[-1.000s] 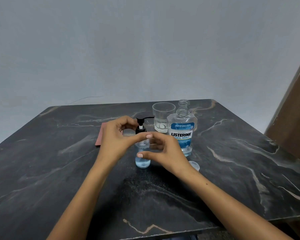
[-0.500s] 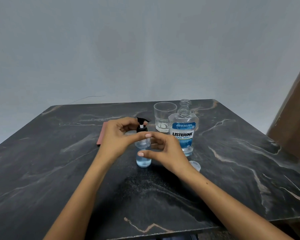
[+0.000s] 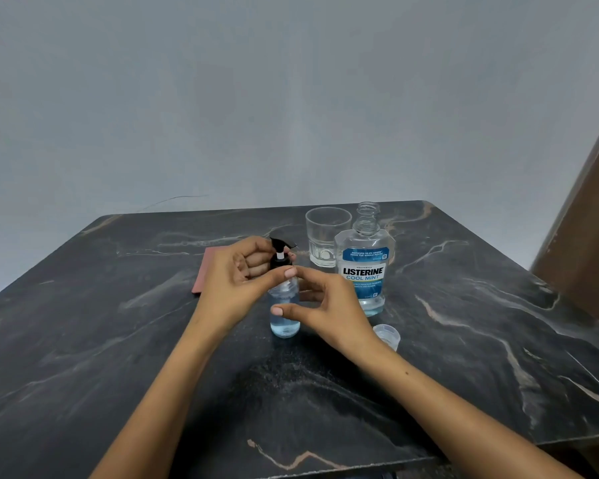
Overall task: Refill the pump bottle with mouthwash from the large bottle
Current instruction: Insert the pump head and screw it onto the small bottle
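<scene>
A small clear pump bottle [image 3: 285, 326] with pale blue liquid in its lower part stands upright in the middle of the dark marble table [image 3: 118, 357]. Its black pump head [image 3: 280, 252] sits on the neck. My left hand [image 3: 237, 281] is closed around the pump's collar, thumb across the front. My right hand [image 3: 320, 302] holds the bottle's body from the right, thumb and fingers around it. The large Listerine bottle [image 3: 364, 267] stands uncapped just right of my hands, with a little blue liquid at its bottom. Its clear cap [image 3: 387, 335] lies on the table by my right wrist.
An empty drinking glass [image 3: 325, 236] stands behind, left of the large bottle. A reddish-brown flat mat [image 3: 204, 271] lies behind my left hand. A brown wooden panel [image 3: 588, 219] rises at the right edge. A grey wall is behind the table.
The pump's nozzle has turned from pointing right toward pointing more to the front while my left hand twists the pump head. The bottle and my right hand stayed in place.
</scene>
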`<state>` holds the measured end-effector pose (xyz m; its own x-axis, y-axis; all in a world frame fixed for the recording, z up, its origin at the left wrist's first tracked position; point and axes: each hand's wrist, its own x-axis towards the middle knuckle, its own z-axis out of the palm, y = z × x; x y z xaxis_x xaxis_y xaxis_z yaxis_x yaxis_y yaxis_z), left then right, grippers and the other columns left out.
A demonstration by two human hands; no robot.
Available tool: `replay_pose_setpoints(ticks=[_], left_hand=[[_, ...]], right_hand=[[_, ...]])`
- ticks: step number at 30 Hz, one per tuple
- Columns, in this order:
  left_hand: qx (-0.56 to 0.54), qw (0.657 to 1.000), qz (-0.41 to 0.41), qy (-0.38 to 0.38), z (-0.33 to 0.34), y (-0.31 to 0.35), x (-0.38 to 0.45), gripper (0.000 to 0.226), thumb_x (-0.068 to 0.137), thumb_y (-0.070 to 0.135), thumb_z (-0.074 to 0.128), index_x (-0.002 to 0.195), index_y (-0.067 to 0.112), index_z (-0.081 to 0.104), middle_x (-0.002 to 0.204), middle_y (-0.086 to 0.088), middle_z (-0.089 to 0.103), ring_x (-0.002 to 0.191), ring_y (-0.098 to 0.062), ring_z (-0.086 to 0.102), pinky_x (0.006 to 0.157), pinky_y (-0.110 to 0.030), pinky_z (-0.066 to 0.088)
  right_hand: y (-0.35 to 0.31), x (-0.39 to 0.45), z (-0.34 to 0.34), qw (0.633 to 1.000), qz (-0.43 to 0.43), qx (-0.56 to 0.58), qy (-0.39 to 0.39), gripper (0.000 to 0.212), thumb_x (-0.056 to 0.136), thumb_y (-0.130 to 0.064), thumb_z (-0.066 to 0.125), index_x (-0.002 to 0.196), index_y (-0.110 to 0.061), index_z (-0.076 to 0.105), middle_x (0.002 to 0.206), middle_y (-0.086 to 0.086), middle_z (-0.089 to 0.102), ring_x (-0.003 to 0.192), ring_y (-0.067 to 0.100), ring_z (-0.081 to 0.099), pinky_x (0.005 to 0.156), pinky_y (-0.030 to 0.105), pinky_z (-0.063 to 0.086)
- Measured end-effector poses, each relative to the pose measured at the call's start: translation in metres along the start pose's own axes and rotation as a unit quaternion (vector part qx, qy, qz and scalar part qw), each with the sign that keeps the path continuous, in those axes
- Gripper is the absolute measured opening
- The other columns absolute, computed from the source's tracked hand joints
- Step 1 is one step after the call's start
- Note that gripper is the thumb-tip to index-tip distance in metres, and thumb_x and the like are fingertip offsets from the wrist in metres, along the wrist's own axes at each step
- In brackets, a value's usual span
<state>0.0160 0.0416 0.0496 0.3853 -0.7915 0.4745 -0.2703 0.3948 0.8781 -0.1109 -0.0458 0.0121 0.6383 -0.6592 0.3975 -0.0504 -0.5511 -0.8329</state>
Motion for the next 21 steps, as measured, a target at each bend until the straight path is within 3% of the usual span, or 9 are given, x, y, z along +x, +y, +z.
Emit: replay_pose_setpoints(ticks=[5,11,15,18,21], left_hand=[[-0.004,0.999,-0.002,-0.038,-0.007,0.0,0.003,0.025,0.072,0.008,0.075,0.096,0.01,0.066,0.098,-0.01,0.076,0.095,-0.02,0.073,0.075,-0.019,0.056],[0.002,0.999,-0.009,-0.031,-0.018,-0.002,0.001,0.027,0.078,0.009,0.071,0.103,0.01,0.063,0.105,-0.01,0.074,0.104,-0.021,0.069,0.089,-0.03,0.056],[0.08,0.996,-0.019,-0.019,-0.017,0.0,-0.008,0.036,0.085,0.002,0.066,0.119,0.011,0.056,0.118,-0.002,0.068,0.113,-0.009,0.064,0.1,-0.03,0.05],[0.18,0.982,0.004,0.053,-0.014,-0.001,-0.023,0.044,0.086,0.006,0.067,0.122,0.025,0.053,0.12,0.009,0.063,0.114,-0.003,0.06,0.098,-0.023,0.048],[0.25,0.954,0.061,0.153,-0.008,-0.002,-0.043,0.036,0.084,0.008,0.069,0.109,0.029,0.055,0.104,0.012,0.063,0.096,0.002,0.061,0.082,-0.009,0.046]], right_hand=[[-0.002,0.003,0.001,1.0,0.006,-0.006,-0.012,0.064,0.065,-0.03,0.085,0.124,-0.021,0.063,0.106,-0.001,0.073,0.099,0.008,0.067,0.09,0.035,0.055],[-0.005,0.01,0.016,0.999,0.023,-0.024,0.007,0.063,0.06,-0.038,0.087,0.116,-0.017,0.066,0.101,0.001,0.073,0.096,0.01,0.067,0.087,0.036,0.056],[-0.006,0.008,0.023,0.997,0.012,-0.076,0.028,0.054,0.062,-0.048,0.082,0.108,-0.022,0.068,0.098,-0.005,0.074,0.094,0.006,0.067,0.084,0.035,0.057],[-0.008,0.005,0.023,0.997,0.007,-0.079,0.027,0.066,0.06,-0.049,0.083,0.116,-0.018,0.065,0.106,-0.002,0.073,0.101,0.008,0.066,0.089,0.035,0.055],[-0.011,0.001,0.017,0.996,0.017,-0.086,0.024,0.089,0.057,-0.047,0.086,0.133,-0.013,0.052,0.12,0.005,0.068,0.112,0.013,0.063,0.095,0.037,0.052]])
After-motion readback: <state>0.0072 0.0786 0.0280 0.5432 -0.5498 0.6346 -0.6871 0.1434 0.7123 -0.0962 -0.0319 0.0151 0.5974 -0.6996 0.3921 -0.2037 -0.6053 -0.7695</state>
